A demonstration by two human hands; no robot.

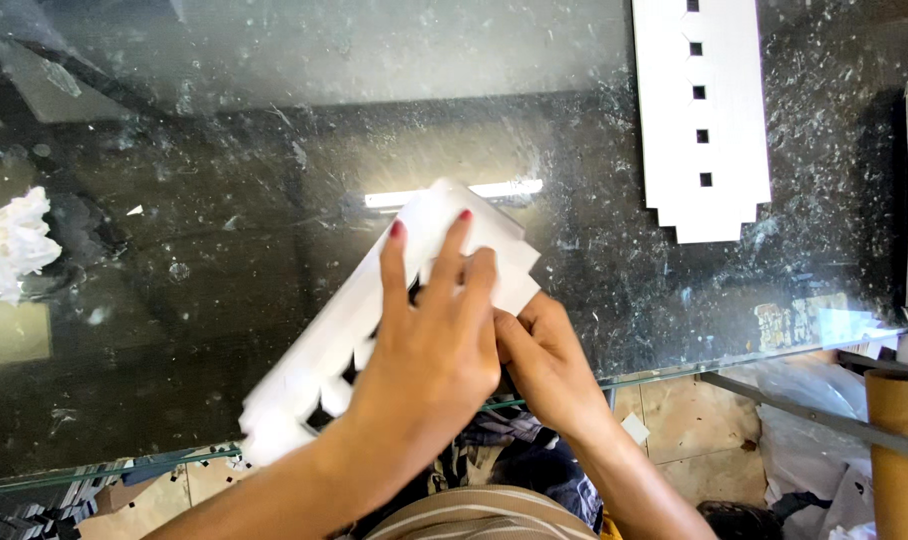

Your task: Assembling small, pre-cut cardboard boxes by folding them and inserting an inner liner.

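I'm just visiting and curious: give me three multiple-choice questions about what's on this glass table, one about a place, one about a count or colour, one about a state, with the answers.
1. Where does the second white die-cut card sheet lie?
A. at the far right of the glass table
B. under the crumpled paper
C. on the floor

2. How many square holes show in that sheet?
A. two
B. five
C. nine

3. What are the hands doing with the nearer white card sheet?
A. hovering clear of it
B. both pressing on it
C. lifting it high off the table

Answers:
1 A, it lies flat near the top right, apart from the hands.
2 B, five dark squares run down its middle.
3 B, the left hand lies spread on it and the right hand pinches its edge.
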